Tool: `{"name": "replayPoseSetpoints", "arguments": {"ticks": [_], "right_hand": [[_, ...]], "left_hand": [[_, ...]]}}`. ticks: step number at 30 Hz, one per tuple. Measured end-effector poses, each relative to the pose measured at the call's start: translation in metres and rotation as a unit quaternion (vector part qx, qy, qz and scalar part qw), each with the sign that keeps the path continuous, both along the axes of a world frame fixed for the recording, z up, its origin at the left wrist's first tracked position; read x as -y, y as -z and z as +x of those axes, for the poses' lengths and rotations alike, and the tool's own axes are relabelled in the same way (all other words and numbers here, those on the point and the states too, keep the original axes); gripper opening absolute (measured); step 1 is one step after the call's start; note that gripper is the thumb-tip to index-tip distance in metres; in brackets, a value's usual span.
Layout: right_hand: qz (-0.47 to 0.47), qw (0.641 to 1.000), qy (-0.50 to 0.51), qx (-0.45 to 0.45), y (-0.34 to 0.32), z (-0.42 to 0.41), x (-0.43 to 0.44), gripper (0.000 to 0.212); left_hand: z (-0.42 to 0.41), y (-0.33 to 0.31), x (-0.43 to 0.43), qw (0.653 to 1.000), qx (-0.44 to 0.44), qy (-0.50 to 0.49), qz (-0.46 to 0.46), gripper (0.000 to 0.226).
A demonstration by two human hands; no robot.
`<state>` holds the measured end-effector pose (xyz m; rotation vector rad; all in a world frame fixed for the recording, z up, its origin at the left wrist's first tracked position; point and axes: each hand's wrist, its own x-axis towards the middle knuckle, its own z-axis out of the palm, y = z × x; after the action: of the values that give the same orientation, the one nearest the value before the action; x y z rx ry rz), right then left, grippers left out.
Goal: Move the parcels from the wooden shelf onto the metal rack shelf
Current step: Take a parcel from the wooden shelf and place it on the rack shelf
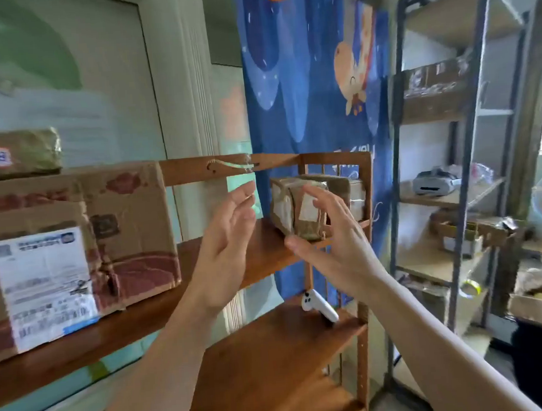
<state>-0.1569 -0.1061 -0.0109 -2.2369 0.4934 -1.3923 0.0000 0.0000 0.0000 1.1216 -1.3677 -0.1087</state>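
We record both hands raised before the wooden shelf [260, 254], the left hand [230, 243] and right hand [336, 239] each with an open grip holding nothing. A small taped parcel [298, 206] stands on the shelf board just beyond and between them, untouched as far as we can tell. A large cardboard box [74, 248] sits left of the left hand, and the metal rack [453, 167] stands right of the right hand.

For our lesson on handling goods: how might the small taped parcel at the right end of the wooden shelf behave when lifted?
The small parcel looks boxy, so probably stiff, not floppy. Its glossy tape wrap may be slippery. It is small beside the open hands, left hand and right hand, so likely light.
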Motion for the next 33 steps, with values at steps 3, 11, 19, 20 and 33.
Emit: {"name": "replayPoseSetpoints", "arguments": {"ticks": [3,11,19,20,33], "right_hand": [[0.006,0.998,0.037,0.043,-0.004,0.015,0.048,0.071],[0.099,0.988,0.082,0.087,0.002,0.049,0.114,0.084],[0.212,0.943,-0.129,0.221,0.011,0.051,0.1,0.055],[0.206,0.938,-0.152,0.236,0.012,0.049,0.094,0.055],[0.187,0.897,-0.253,0.311,0.013,0.048,-0.061,0.039]], "left_hand": [[-0.001,-0.004,0.045,0.999,-0.024,-0.019,0.023,0.057],[-0.009,-0.006,0.142,0.979,-0.166,-0.028,0.119,0.044],[-0.021,0.021,0.137,0.965,-0.253,0.048,0.044,0.058],[-0.023,0.022,0.129,0.962,-0.267,0.049,0.025,0.059],[-0.034,0.025,-0.029,0.965,-0.238,-0.01,-0.11,0.056]]}}
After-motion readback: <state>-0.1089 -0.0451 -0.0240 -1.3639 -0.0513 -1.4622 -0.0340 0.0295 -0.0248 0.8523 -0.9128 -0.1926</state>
